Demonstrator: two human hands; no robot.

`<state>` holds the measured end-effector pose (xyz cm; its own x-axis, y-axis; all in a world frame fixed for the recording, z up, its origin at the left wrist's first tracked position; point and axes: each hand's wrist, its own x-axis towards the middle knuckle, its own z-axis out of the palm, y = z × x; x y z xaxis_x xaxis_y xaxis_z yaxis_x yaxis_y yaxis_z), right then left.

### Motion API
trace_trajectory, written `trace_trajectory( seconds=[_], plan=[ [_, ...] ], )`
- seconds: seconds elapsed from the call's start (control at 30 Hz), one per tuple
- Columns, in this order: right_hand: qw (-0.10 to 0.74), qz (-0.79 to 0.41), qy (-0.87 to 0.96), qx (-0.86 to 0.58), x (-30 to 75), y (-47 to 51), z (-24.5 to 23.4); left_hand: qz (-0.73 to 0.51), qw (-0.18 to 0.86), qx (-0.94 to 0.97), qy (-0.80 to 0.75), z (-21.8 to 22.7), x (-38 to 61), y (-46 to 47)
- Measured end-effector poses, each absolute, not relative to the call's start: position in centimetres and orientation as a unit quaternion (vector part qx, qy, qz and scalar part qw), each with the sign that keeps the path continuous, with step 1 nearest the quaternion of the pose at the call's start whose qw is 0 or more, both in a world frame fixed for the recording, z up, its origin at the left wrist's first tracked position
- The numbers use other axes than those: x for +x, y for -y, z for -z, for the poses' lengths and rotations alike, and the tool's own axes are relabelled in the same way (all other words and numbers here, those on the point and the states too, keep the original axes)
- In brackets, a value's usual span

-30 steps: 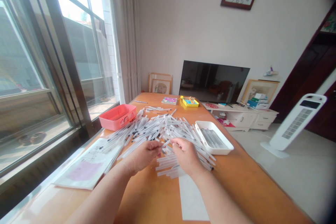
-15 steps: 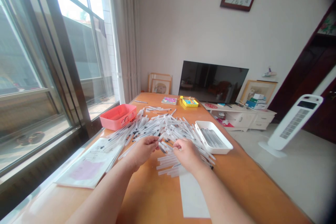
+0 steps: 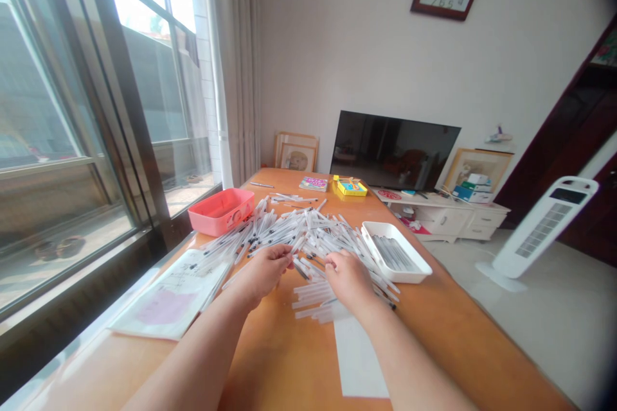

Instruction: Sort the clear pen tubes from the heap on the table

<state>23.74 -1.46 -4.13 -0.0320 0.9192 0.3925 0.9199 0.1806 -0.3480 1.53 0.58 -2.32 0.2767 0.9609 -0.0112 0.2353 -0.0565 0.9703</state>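
Observation:
A heap of clear plastic pen barrels and pens (image 3: 308, 225), some with dark tips, spreads over the wooden table in front of me. At the heap's near edge, my left hand (image 3: 270, 270) is closed with thumb and fingers pinched. Clear tubes lie right by its fingertips, and what it grips is too small to make out. To its right, my right hand (image 3: 351, 277) is also closed in a pinch over the barrels, its hold hidden by the fingers. Below both hands lie several loose frosted barrels (image 3: 311, 300), partly over a white paper strip (image 3: 359, 359).
A pink basket (image 3: 219, 215) stands left of the heap, and a white tray (image 3: 419, 273) holding grey pen-like sticks stands right. A booklet (image 3: 164, 302) lies at left. Farther back are a yellow box (image 3: 351, 187) and a colourful booklet (image 3: 313, 183). The table's right edge drops to the floor.
The view has shifted slightly, so the scene sits a little to the right. Both hands stay pinched near the same spot, with the gap between them about the same.

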Motion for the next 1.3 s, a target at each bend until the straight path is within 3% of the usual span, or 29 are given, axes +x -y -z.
trace_trajectory(
  seconds=[0.3, 0.9, 1.1, 1.3],
  plan=[
    [0.194, -0.014, 0.712, -0.675, 22.6, 0.2, 2.6, -0.376, 0.488, 0.622, -0.484, 2.3, 1.5, -0.6],
    [0.137, -0.078, 0.704, -0.693, 20.6, -5.9, 3.9, -0.393, 0.466, 0.626, -0.487, 2.3, 1.3, -0.7],
    [0.152, -0.120, 0.690, -0.698, 20.6, -6.4, 3.5, -0.387, 0.467, 0.627, -0.489, 2.2, 1.3, -0.7],
    [0.236, -0.175, 0.666, -0.686, 21.2, -5.7, 3.4, -0.390, 0.475, 0.623, -0.484, 1.5, 1.6, -0.2]
  ],
)
